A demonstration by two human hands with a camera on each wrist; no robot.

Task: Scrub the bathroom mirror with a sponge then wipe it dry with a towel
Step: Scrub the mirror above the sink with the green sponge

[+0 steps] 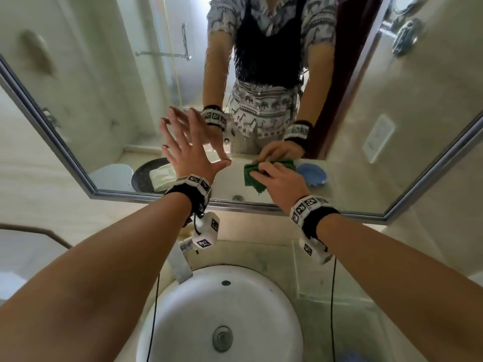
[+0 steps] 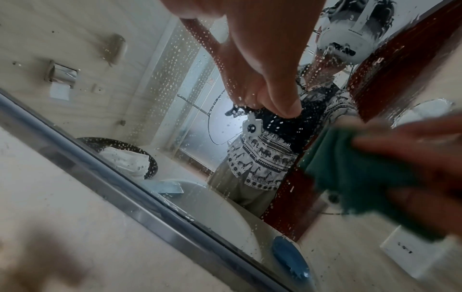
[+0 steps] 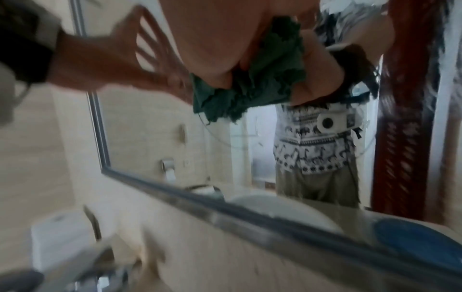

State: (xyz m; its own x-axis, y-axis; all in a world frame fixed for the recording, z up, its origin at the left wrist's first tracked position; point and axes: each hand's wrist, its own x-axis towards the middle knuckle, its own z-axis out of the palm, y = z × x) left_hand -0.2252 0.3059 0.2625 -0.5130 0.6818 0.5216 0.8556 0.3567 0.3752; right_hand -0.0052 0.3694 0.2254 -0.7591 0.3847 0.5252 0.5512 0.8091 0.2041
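Observation:
The bathroom mirror (image 1: 117,87) fills the wall ahead, and water droplets speckle its glass (image 2: 162,98). My left hand (image 1: 188,142) lies flat on the glass with fingers spread, holding nothing; its thumb (image 2: 275,79) shows close in the left wrist view. To its right, low on the mirror, my right hand (image 1: 261,173) grips a crumpled green cloth (image 1: 252,178) and presses it against the glass. The same green cloth (image 3: 250,94) bunches under my right-hand fingers (image 3: 212,39) in the blurred right wrist view. It also appears as a blurred green cloth (image 2: 350,168) at the right of the left wrist view.
A metal frame (image 1: 235,203) edges the mirror. Below it are a white round sink (image 1: 183,322) and a chrome faucet (image 1: 180,262). Reflected in the glass are a blue dish (image 1: 312,173) and a black bin with a white liner (image 1: 149,176). A toilet tank (image 1: 26,257) stands at left.

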